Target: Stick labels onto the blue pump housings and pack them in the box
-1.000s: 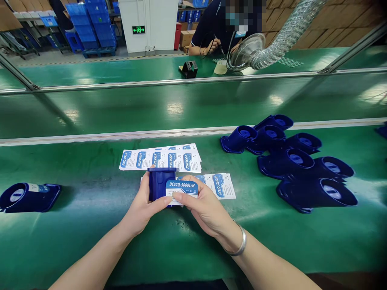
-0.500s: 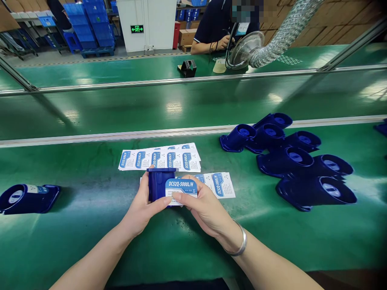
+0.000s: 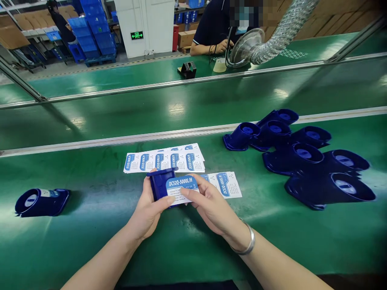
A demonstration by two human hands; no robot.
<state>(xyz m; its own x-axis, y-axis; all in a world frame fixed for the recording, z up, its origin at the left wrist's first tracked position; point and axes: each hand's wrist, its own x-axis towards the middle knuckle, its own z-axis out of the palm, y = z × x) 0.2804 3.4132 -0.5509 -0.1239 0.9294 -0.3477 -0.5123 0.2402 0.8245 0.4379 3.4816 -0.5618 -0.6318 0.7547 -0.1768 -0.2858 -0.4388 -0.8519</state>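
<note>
Within my grip sits the blue part (image 3: 159,184): I have the left hand (image 3: 148,211) clasping it and the right hand (image 3: 211,205) pinching the label (image 3: 182,183) on its face, both thumbs on top. Well left of the grip lies a labelled part (image 3: 45,205); just beyond it, label sheets (image 3: 163,161); farther right, more parts (image 3: 284,161).

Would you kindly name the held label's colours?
The held label is blue above, white below; see head view.
</note>
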